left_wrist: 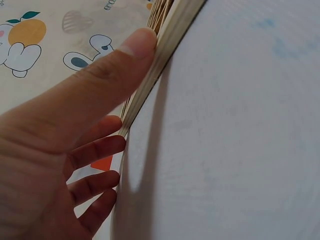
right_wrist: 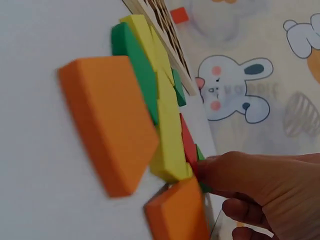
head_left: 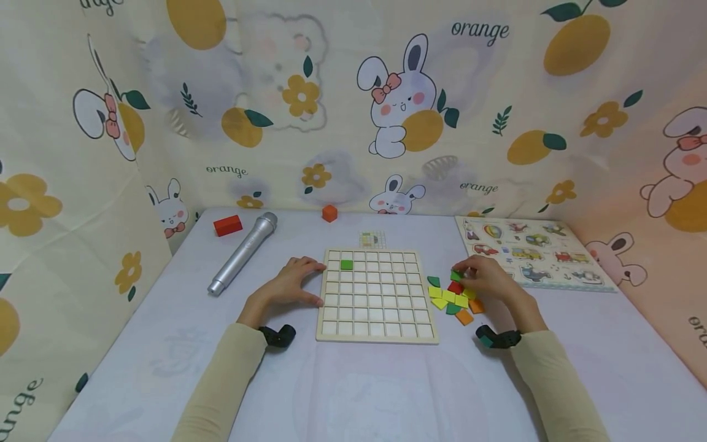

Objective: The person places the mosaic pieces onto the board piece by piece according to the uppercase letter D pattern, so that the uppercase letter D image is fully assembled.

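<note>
A pale wooden grid board [head_left: 378, 339] lies on the table between the two hands. One green square tile [head_left: 346, 265] sits in a cell near its upper left. My left hand [head_left: 289, 283] touches the board's left edge with thumb and fingertips, fingers spread; the left wrist view shows the thumb [left_wrist: 137, 47] on the rim. To the right of the board, my right hand [head_left: 486, 277] pinches a green tile [head_left: 455, 275] at the far side of a loose pile. Red [head_left: 455, 287], yellow [head_left: 448, 296] and orange tiles [head_left: 464, 317] lie there, partly overlapping.
A silver microphone [head_left: 243, 253] and a red block [head_left: 228, 226] lie at the left. An orange-red cube [head_left: 329, 213] and a small patterned card [head_left: 372, 239] are behind the board. A picture puzzle board [head_left: 530, 248] lies at the back right, near the printed cloth wall [head_left: 342, 135].
</note>
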{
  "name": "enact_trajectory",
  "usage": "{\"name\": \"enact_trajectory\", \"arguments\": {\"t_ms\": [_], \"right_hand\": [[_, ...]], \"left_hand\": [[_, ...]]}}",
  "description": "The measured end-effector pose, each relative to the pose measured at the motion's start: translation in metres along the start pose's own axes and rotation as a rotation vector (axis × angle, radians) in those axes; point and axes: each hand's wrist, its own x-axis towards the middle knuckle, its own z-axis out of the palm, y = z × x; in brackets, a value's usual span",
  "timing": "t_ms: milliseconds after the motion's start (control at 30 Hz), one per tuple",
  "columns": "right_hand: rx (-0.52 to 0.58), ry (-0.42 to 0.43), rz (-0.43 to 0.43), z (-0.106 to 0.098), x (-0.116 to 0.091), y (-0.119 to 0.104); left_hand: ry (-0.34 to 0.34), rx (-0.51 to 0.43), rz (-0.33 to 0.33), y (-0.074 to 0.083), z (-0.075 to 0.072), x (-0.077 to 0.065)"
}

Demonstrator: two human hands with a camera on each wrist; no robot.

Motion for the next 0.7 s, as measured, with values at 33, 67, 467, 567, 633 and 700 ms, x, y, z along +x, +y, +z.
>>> {"name": "enact_trajectory", "arguments": {"t_ms": [33,67,467,567,633,700], "right_hand": [[0.002,0.007,0.005,0.000,0.002,-0.001],[0.000,0.016,0.010,0.000,0.004,-0.003],[0.108,0.120,-0.302,0.016,0.045,-0.068],[0.134,0.133,-0.392,0.029,0.056,-0.087],[0.166,0.136,-0.426,0.038,0.062,-0.099],[0.193,0.134,-0.456,0.046,0.068,-0.108]], "left_hand": [[-0.001,0.001,-0.001,0.000,0.000,0.000],[-0.002,0.004,-0.001,0.000,0.000,0.000],[0.004,0.000,0.008,-0.001,0.001,-0.001],[-0.007,-0.009,-0.003,0.001,0.001,-0.001],[-0.009,-0.011,-0.006,0.002,0.000,-0.002],[-0.008,-0.008,-0.004,0.002,-0.001,-0.001]]}}
